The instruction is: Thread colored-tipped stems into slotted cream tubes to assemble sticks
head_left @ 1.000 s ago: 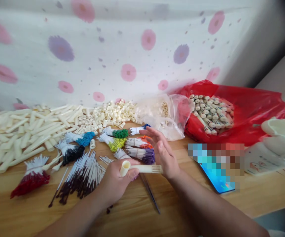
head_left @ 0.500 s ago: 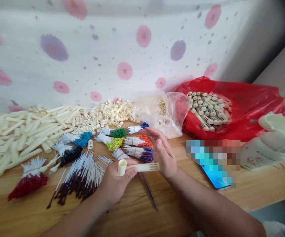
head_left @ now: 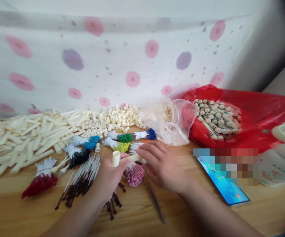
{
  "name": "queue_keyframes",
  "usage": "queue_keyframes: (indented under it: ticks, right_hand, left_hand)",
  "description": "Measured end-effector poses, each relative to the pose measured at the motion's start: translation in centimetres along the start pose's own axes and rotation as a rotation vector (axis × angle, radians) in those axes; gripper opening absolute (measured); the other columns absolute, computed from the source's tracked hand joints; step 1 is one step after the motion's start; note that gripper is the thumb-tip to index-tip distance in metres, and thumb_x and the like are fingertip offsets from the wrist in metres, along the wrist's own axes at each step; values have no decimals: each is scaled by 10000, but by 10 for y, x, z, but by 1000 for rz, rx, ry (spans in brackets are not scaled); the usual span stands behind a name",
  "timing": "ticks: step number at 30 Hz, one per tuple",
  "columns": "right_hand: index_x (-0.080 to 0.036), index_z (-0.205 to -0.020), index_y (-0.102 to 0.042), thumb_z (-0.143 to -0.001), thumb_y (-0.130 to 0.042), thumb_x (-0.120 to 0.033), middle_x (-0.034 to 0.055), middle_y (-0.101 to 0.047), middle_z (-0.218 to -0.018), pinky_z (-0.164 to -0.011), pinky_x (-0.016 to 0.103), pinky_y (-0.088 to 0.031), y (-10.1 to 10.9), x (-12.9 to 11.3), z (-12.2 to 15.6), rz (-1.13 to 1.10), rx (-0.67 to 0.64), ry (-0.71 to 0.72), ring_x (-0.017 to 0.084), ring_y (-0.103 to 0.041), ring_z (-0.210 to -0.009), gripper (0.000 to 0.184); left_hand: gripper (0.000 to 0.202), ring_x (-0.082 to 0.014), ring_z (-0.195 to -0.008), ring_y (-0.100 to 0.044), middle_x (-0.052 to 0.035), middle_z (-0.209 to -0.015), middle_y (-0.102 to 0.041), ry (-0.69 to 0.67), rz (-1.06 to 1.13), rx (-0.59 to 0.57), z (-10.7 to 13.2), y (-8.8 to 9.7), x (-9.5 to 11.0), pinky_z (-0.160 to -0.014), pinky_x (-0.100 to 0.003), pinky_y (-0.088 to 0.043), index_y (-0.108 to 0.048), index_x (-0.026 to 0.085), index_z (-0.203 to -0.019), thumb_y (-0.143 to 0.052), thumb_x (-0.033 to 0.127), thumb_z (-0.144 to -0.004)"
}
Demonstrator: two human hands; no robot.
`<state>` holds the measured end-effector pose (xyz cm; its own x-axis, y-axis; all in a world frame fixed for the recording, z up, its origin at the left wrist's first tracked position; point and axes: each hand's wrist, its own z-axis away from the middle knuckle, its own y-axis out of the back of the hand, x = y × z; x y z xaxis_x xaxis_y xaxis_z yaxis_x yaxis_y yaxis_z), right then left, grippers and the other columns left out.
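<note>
My left hand (head_left: 113, 174) grips a cream plastic tube (head_left: 133, 158) lying crosswise between thumb and fingers. A second cream piece, a short round tube end (head_left: 116, 159) with its open mouth upward, stands out of the same hand. My right hand (head_left: 161, 166) has its fingers curled over the far end of the crosswise tube, covering its slotted tip. Below the hands lies a bundle of pink-tipped white sticks (head_left: 134, 174). Dark tweezers (head_left: 157, 202) rest on the table under my right wrist, partly hidden.
Cream tubes (head_left: 36, 135) and slotted caps (head_left: 117, 118) are heaped at the back. Bundles of coloured-tip sticks, such as the red bundle (head_left: 42, 177), and loose brown-tipped sticks (head_left: 83, 181) lie nearer. Rightward are a clear bag (head_left: 174, 131), red bag (head_left: 261, 115) and phone (head_left: 223, 181).
My right hand has turned from an upright, spread palm at the tube's slotted end to fingers closed over it. The pink-tipped bundle has come into sight. The view has shifted slightly.
</note>
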<state>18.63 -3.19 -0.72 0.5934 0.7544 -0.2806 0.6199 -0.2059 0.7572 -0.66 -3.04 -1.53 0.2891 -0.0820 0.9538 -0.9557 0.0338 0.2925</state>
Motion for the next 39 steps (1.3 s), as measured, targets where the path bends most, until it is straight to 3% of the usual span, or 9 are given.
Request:
queue_keyframes:
  ticks: [3, 6, 13, 17, 22, 24, 28, 33, 39]
  right_hand:
    - [-161, -1029, -598, -845, -524, -174, 100, -659, -950, -742, 363, -431, -16, -5, -3, 329, -130, -75, 250, -574, -878, 199]
    - [-175, -703, -578, -785, -586, -178, 53, -626, -680, -529, 295, -323, -31, -7, -3, 454, -101, -188, 201, -560, -620, 83]
    - [-185, -639, -576, -734, -629, -236, 39, -639, -599, -471, 286, -166, -28, -10, -4, 455, -174, -300, 154, -528, -503, 120]
    - [-183, -650, -561, -788, -584, -179, 28, -607, -610, -506, 297, -199, -17, -8, -9, 514, -87, -101, 153, -510, -552, 140]
    - [-181, -645, -514, -851, -522, -159, 16, -552, -607, -534, 296, -218, -2, -9, -27, 582, -90, 342, 156, -445, -576, 208]
    - [-177, -690, -525, -872, -490, -168, 26, -556, -653, -531, 296, -221, 6, -9, -37, 626, -122, 409, 163, -449, -606, 186]
    - [-169, -712, -541, -908, -411, -162, 36, -564, -685, -505, 298, -217, 17, -6, -55, 688, -208, 469, 165, -464, -623, 236]
    - [-154, -694, -582, -894, -394, -148, 51, -590, -660, -492, 301, -249, 16, -3, -61, 653, -328, 474, 162, -499, -597, 275]
    - [-145, -822, -653, -841, -466, -184, 100, -671, -802, -543, 301, -372, 11, -14, -59, 611, -628, 166, 215, -613, -718, 192]
  left_hand:
    - [333, -156, -545, -547, -19, -584, -633, 27, -89, -4, 2, -1, 3, -497, -240, -402, -700, 125, -847, -617, 430, -742]
    - [296, -164, -581, -571, -30, -651, -669, 11, -148, -71, 7, -5, 6, -536, -247, -425, -702, 139, -849, -582, 396, -766]
    - [221, -182, -701, -618, -46, -765, -700, -266, -349, -55, 13, -6, 3, -637, -264, -441, -695, 182, -803, -518, 311, -821]
    - [254, -172, -655, -587, -40, -694, -663, -219, -397, -112, 15, 1, 9, -606, -263, -413, -661, 168, -765, -498, 352, -833]
    - [318, -132, -527, -547, -34, -683, -624, 155, 44, -547, 17, 2, 12, -501, -235, -405, -549, 145, -752, -507, 457, -797]
    - [334, -102, -462, -472, -3, -633, -574, 187, 156, -503, 16, -1, 10, -459, -219, -360, -511, 150, -755, -510, 483, -787]
    - [302, -133, -594, -485, 6, -652, -551, 33, 4, -292, 13, -3, 9, -572, -239, -377, -535, 151, -773, -531, 452, -787]
    - [241, -201, -706, -561, -30, -748, -630, -24, -189, -272, 11, 2, 12, -638, -273, -393, -570, 158, -816, -505, 390, -799]
    - [279, -239, -729, -606, -64, -779, -677, -55, -361, -336, 8, 3, 8, -634, -292, -396, -610, 156, -827, -491, 409, -811]
